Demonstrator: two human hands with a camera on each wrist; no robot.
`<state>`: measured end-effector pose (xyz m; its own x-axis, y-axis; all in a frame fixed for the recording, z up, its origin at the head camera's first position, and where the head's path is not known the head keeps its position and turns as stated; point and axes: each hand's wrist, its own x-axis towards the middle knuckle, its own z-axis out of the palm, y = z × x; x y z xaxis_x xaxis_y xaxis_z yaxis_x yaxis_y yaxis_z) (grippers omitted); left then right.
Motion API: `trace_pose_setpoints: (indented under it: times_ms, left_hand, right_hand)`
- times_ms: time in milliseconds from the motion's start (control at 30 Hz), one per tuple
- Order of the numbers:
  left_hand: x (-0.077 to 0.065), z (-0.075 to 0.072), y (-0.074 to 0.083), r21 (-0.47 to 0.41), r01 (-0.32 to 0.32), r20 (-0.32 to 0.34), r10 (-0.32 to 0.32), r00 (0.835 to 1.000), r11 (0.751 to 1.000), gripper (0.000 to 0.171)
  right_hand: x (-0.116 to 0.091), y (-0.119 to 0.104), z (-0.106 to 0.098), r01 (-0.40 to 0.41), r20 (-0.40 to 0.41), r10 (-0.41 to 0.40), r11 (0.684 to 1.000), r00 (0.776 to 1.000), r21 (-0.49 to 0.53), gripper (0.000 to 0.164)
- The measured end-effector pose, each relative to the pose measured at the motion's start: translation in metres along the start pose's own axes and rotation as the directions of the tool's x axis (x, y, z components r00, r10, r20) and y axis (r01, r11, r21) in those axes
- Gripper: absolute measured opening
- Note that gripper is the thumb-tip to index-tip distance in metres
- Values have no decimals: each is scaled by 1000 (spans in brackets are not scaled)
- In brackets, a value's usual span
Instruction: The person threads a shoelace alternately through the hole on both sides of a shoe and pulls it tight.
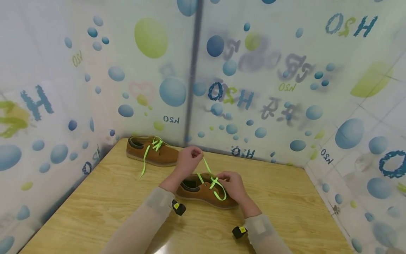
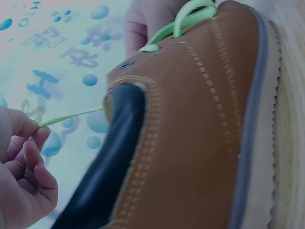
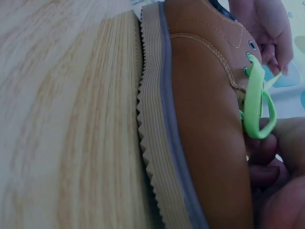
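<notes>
A brown shoe (image 1: 203, 195) with a dark inner collar stands on the table, its toe to the right. Bright green shoelace (image 1: 207, 165) runs through its eyelets. Above the collar, my left hand (image 1: 188, 160) pinches one lace end between thumb and forefinger; in the left wrist view that lace (image 2: 71, 116) is stretched taut from the shoe. At the lacing, my right hand (image 1: 234, 185) has its fingertips on the lace beside the tongue. The right wrist view shows its curled fingers under a loose lace loop (image 3: 255, 100); the exact pinch point is hidden.
A second brown shoe (image 1: 163, 155) with green laces stands at the back left of the wooden table (image 1: 285, 211), one lace end hanging onto the tabletop. A bubble-printed curtain (image 1: 253, 116) borders the table's back and sides.
</notes>
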<state>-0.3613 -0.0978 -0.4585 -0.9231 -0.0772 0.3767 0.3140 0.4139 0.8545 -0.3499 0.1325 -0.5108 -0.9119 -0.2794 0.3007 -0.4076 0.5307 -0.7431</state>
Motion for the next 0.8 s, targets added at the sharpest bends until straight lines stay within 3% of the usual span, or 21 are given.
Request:
trace_pose_setpoints:
  times_ms: [133,800]
  left_hand:
    - [3,-8,4,-14,-5,-51,4,999,1000,8]
    - [12,-41,15,-99,-16,-181,-2,983,995,12]
  right_hand:
    - [0,2,0,-12,18,12,1000,1000,12,14]
    - [1,2,-1,-72,48,68,993,997,96,11]
